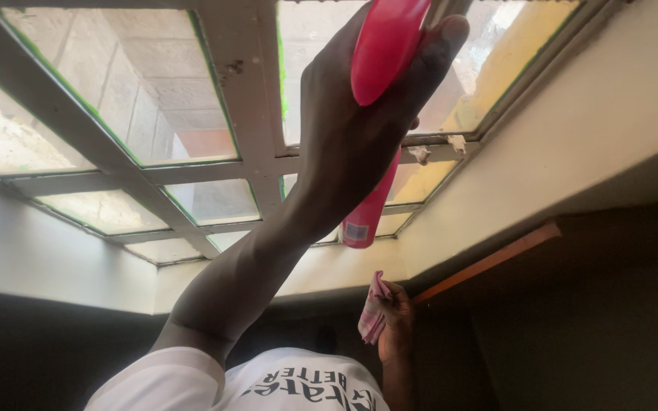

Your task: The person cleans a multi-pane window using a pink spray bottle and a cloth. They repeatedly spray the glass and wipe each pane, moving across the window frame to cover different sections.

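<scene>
So the left hand [359,114] is wrapped tight around a pink spray bottle [381,53], held up right in front of the window [146,99]. The bottle's top is cut off by the frame edge, and its lower end pokes out below the hand with a small pale rectangular label [356,230] near the bottom. The right hand [394,320] is low down, closed on a bunched pink-and-white cloth [373,308], just under the sill [344,266]. Window has grey bars with green edging and cloudy panes. An orange strip [489,262] runs along the wall on the right. Below is too dark to make out.
</scene>
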